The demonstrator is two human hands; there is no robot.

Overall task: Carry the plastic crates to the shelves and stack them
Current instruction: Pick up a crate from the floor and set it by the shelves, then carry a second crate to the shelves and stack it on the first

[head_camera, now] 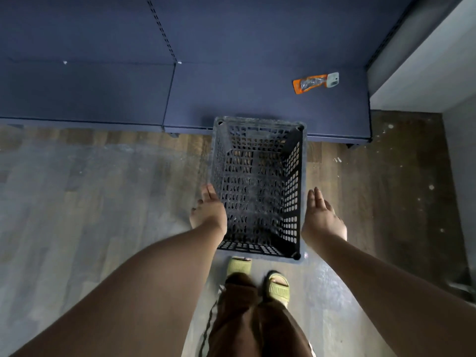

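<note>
Black perforated plastic crate (257,186), mouth up, long axis running from the person toward the low blue metal shelf (257,99); left hand (209,211) and right hand (322,217) flank it, fingers extended, gripping nothing.

In front of you runs a low dark blue shelf (257,99), its base deck split by a seam into two panels, with a slotted upright rising from the back. On the right panel lies a small orange packet (310,83) with a white end. The black plastic crate (257,186) sits partly over the shelf's front edge and the wood-plank floor (90,189), which is dusty and speckled with pale flecks.
</note>
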